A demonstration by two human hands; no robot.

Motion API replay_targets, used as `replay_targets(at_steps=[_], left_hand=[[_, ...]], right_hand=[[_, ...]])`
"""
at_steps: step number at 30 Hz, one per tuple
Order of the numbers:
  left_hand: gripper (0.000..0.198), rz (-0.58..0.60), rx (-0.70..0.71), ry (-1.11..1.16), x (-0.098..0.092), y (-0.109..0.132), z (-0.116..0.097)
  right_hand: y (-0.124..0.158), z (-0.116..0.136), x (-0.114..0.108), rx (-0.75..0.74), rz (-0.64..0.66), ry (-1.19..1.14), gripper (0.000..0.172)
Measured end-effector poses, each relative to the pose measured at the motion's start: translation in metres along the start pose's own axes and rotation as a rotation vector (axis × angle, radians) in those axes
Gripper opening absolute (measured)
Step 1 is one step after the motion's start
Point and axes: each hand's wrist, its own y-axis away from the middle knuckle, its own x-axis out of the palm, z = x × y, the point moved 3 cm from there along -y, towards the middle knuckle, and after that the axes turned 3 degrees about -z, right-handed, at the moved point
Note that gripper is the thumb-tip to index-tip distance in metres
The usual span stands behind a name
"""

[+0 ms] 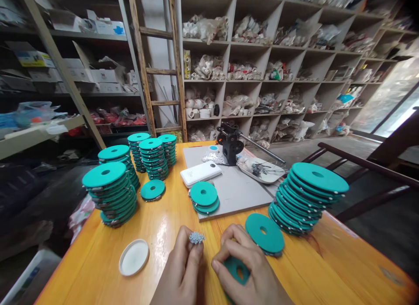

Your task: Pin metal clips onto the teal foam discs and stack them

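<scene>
From my remote seat I see a bundle of small grey-tipped pins (pixel 197 238) above the near part of the wooden table (pixel 98 261), pinched between the thumb and forefinger of my left hand (pixel 185 259). Just beside it, my right hand (pixel 244 257) has its fingers curled, thumb and forefinger bent toward each other; a green disc (pixel 231 265) shows in the gap, though I can't tell whether they grip it or what their tips pinch. Touching or nearly touching that hand is a loose disc (pixel 271 238), with a tall stack of discs (pixel 306 200) behind it. A white round lid (pixel 133 257) lies left of my hands. Farther out, a white power bank (pixel 200 175) and a black device (pixel 231 147) rest on a grey board (pixel 242 193); more stacks (pixel 113 200) stand at left.
</scene>
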Motion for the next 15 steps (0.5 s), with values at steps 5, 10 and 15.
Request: replay_targets(at_steps=[5, 10, 15], left_hand=[[0.025, -0.078, 0.019, -0.049, 0.005, 0.002, -0.01], [0.021, -0.167, 0.09, 0.059, 0.004, 0.001, -0.022], [0.031, -0.165, -0.038, 0.366, -0.005, -0.009, -0.024]], right_hand=[[0.001, 0.003, 0.0, -0.044, 0.064, 0.078, 0.014], [0.004, 0.001, 0.002, -0.109, 0.072, 0.173, 0.013], [0.018, -0.01, 0.0, -0.163, 0.082, 0.39, 0.009]])
